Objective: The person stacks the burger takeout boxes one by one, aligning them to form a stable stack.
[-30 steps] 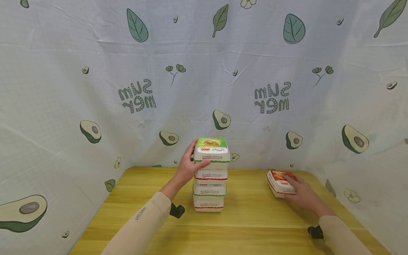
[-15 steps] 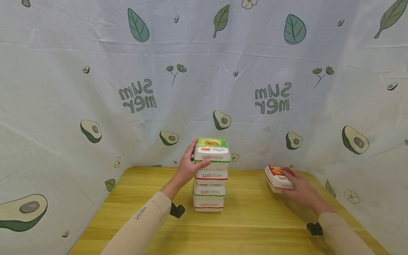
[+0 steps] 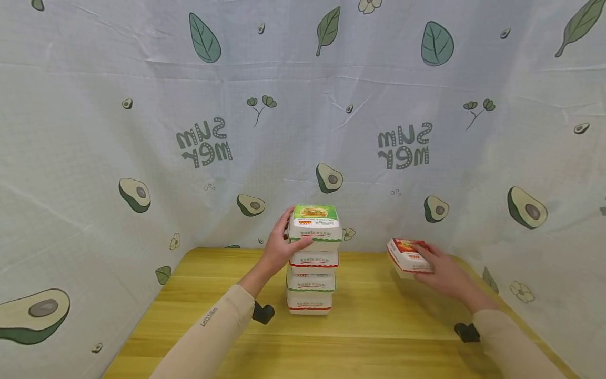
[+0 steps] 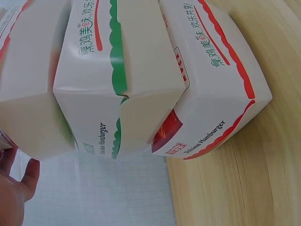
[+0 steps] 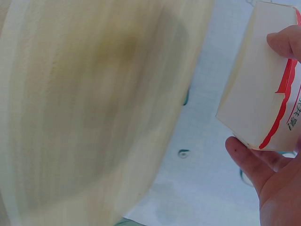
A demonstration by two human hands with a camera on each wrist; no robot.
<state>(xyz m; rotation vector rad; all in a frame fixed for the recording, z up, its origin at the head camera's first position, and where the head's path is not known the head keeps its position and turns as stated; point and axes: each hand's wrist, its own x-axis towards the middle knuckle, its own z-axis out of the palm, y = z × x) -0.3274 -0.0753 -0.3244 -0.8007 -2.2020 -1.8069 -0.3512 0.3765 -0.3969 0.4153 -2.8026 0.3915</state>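
Observation:
Several white burger boxes stand stacked in the middle of the table. My left hand grips the top box, which has a green lid with a burger picture; the thumb lies across its front. In the left wrist view, a red-edged burger box forms the base, with a green-edged burger box on it. Off to the right, my right hand holds a red-lidded burger box above the table. The right wrist view shows that box's pale side between thumb and fingers.
The wooden table reaches back to a pale curtain printed with avocados and leaves, which also hangs at both sides. Small black pieces show by the left wrist and the right wrist.
My right hand has raised the red-lidded burger box off the table and shifted it slightly left, towards the stack. The left hand and the stack have stayed in place.

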